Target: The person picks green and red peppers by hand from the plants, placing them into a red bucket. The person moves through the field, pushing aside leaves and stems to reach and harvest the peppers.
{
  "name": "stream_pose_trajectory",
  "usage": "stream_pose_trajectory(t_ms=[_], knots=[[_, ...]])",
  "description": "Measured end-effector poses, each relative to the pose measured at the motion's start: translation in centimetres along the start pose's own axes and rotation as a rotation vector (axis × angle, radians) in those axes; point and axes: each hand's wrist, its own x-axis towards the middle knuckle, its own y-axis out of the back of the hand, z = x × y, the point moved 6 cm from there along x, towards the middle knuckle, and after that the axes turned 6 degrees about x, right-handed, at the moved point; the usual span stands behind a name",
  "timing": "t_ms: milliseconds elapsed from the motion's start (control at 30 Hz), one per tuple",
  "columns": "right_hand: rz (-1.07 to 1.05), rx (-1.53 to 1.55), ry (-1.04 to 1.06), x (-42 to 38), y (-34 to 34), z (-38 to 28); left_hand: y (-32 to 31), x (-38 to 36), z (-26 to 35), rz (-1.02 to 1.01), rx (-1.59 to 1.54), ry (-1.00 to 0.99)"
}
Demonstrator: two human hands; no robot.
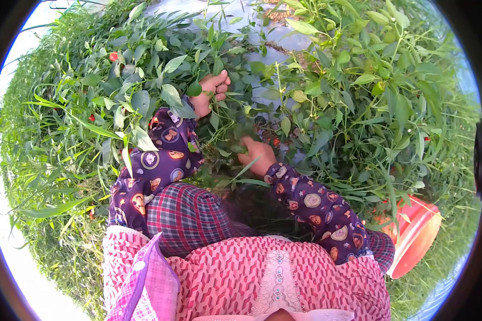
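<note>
left hand (pixel 211 94): upper middle, curled amid leaves (pixel 172 95), couldn't tell its grip | right hand (pixel 257 156): near centre, blurry fingertips, ditto | red bucket (pixel 414 251) sat lower right

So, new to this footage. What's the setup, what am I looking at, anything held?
There's no robot here: it's a person working with two bare hands. The only picture comes from a camera on their head, looking forward and down, so their pink patterned top fills the bottom, with a dark rim around the view.

The left hand is among leafy plants, probably peppers, with its fingers curled. The right hand is lower, with motion blur near its fingertips. I can't tell whether either holds anything.

Pale sheeting covers some ground between the plants, and a red-orange bucket sits beyond the right sleeve.
</note>
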Motion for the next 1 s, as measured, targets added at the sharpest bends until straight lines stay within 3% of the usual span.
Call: stream_pose_trajectory(t_ms=[33,67,100,167,300,367,400,500,567,633,700,767,800,867,1000], knots=[[0.081,0.161,-0.051,-0.7,0.7,0.7,-0.1,-0.2,-0.2,0.007,0.013,0.027],[-0.112,0.46,-0.261,-1.2,-0.5,2.1,-0.2,-0.4,-0.3,0.015,0.03,0.052],[-0.113,0.461,-0.26,-1.1,0.0,2.0,-0.1,-0.5,-0.2,0.016,0.03,0.051],[-0.397,0.913,-0.496,-1.8,-1.5,1.8,-0.3,-0.8,-0.4,-0.05,0.03,0.114],[-0.544,0.844,-0.525,-1.5,-1.4,2.0,-0.7,-1.9,-0.3,-0.09,0.049,0.187],[-0.171,0.516,-0.255,-0.4,0.0,3.5,-1.1,-2.7,0.0,-0.073,0.033,0.186],[-0.096,0.336,-0.216,-0.2,1.2,3.4,-1.3,-3.0,0.1,-0.087,0.0,0.186],[-0.072,0.234,-0.228,0.6,2.1,2.2,-1.8,-3.8,0.3,-0.122,-0.013,0.138],[-0.005,0.329,-0.226,0.8,1.9,2.3,-1.6,-4.0,0.5,-0.114,-0.007,0.15],[0.044,1.51,-0.627,1.5,1.5,2.9,-1.3,-4.4,0.5,-0.107,-0.017,0.188],[-0.044,1.402,-0.604,3.0,2.8,3.9,-1.1,-4.5,0.5,-0.103,0.011,0.178],[-0.18,0.919,-0.779,3.3,2.2,5.9,-1.7,-4.6,0.6,-0.174,0.085,0.201],[-0.173,0.918,-0.775,3.2,1.4,6.7,-2.2,-4.9,0.7,-0.198,0.073,0.2],[-0.047,0.101,-0.381,3.7,0.8,7.7,-2.3,-4.6,0.3,-0.224,0.099,0.197],[-0.017,0.065,-0.261,4.8,0.0,4.4,-2.4,-4.7,0.0,-0.246,0.134,0.178]])
